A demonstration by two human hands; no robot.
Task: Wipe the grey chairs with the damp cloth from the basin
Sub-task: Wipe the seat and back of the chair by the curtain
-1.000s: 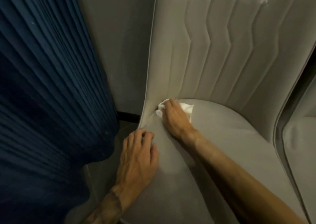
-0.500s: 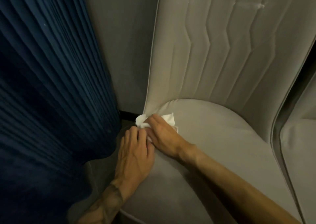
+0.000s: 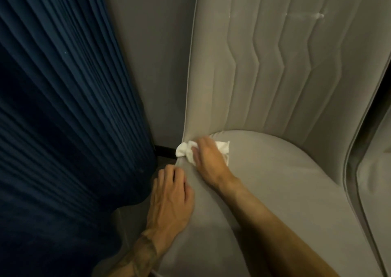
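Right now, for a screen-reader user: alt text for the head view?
The right hand holds a white cloth against the left seat-back corner of the grey chair. The left hand rests on the seat edge, beside a blue curtain.

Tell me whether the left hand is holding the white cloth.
No, the right hand holds the cloth; the left hand rests bare on the chair.

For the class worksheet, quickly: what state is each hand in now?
Left hand: open, resting on the seat edge of the grey upholstered chair.
Right hand: gripping the crumpled white cloth.
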